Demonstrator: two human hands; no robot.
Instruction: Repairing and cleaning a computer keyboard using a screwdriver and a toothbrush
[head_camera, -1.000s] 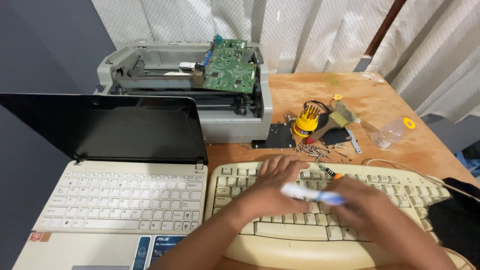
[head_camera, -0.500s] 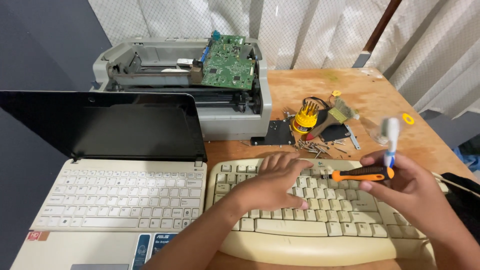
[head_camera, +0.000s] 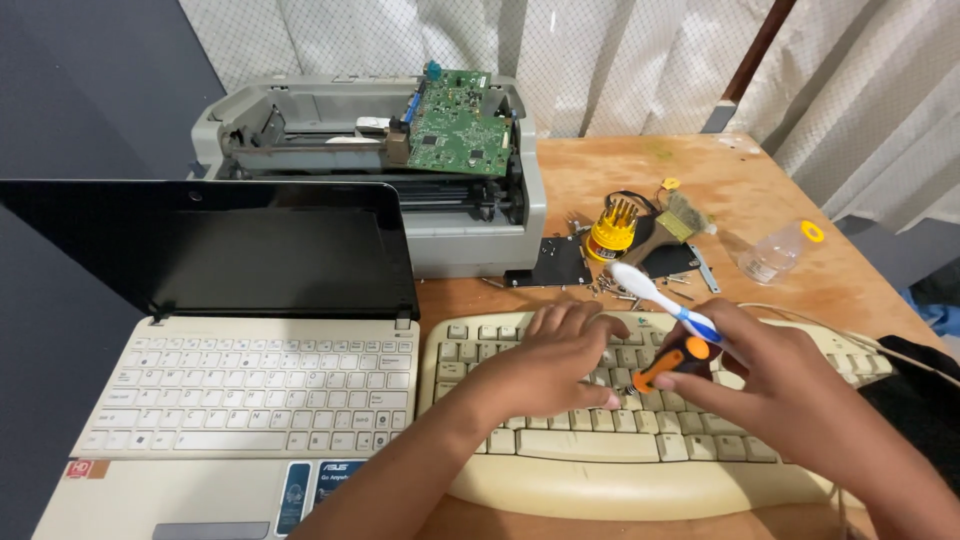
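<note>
Keyboard: we see a cream desktop one lying on the wooden table, just right of the white laptop.
Left hand: ours, lying palm down on the keys, fingers loosely spread, holding nothing.
Right hand: we grip an orange-and-black screwdriver and a white-and-blue toothbrush together, the screwdriver tip down among the keys by the left fingertips.
Behind: we see an opened grey printer with a green circuit board, loose screws, a yellow bit holder.
</note>
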